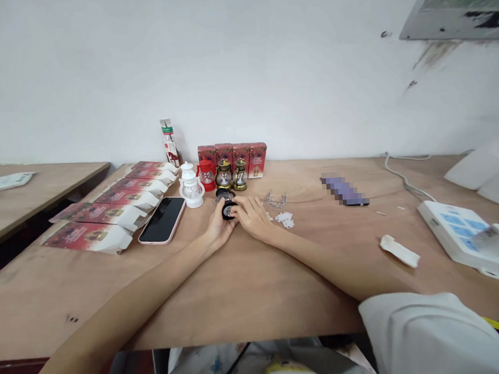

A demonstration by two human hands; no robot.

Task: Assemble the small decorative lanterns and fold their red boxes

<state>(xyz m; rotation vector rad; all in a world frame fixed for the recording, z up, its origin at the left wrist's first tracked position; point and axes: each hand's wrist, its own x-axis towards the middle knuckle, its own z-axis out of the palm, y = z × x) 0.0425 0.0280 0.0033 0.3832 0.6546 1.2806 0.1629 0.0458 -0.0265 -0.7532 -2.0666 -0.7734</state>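
Observation:
My left hand (217, 228) and my right hand (251, 214) meet at the middle of the wooden table (256, 283). Both close around a small black lantern (227, 204) lying on its side, its round base toward me. My right fingertips rest on that base. Just behind stand a white lantern (191, 186), a red lantern (206, 175) and two gold lanterns (223, 175). A clear plastic piece (275, 200) and small white bits (285, 219) lie right of my right hand.
Flattened red-and-white cartons (106, 213) lie in a row at left beside a phone in a pink case (163, 220). Red boxes (233, 158) stand against the wall. A white device (466, 237), a cable (398, 174) and a white scrap (399, 250) are at right.

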